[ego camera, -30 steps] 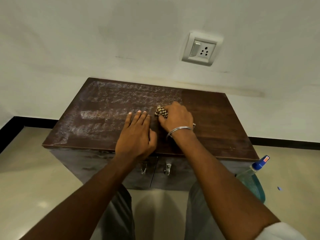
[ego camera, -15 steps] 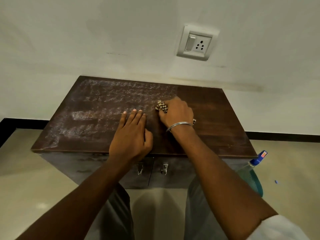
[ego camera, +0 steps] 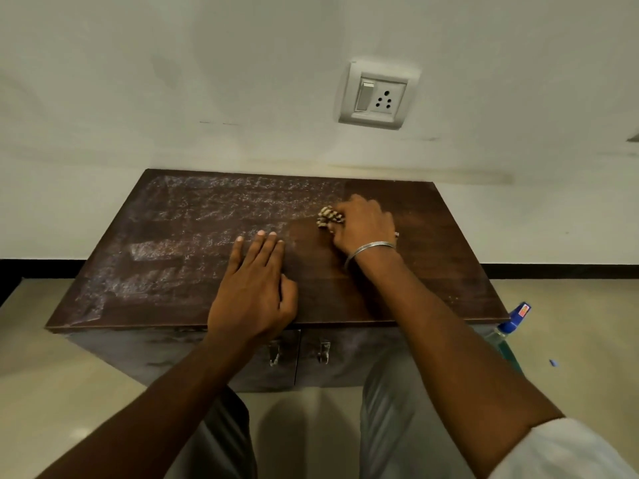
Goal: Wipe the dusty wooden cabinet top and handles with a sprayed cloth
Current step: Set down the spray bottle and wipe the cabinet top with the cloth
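My right hand (ego camera: 363, 224) grips the bunched cloth (ego camera: 330, 216) on the cabinet top (ego camera: 432, 236), right at the dust line. My left hand (ego camera: 256, 288) lies flat near the front edge, fingers straight, bracing. I'd press evenly and sweep leftward in overlapping passes — handles (ego camera: 275, 352) last.

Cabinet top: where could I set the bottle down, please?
Free: the wiped end right of the right hand, and the dusty stretch left of the left hand. Crowded: the middle, with both hands and the cloth.
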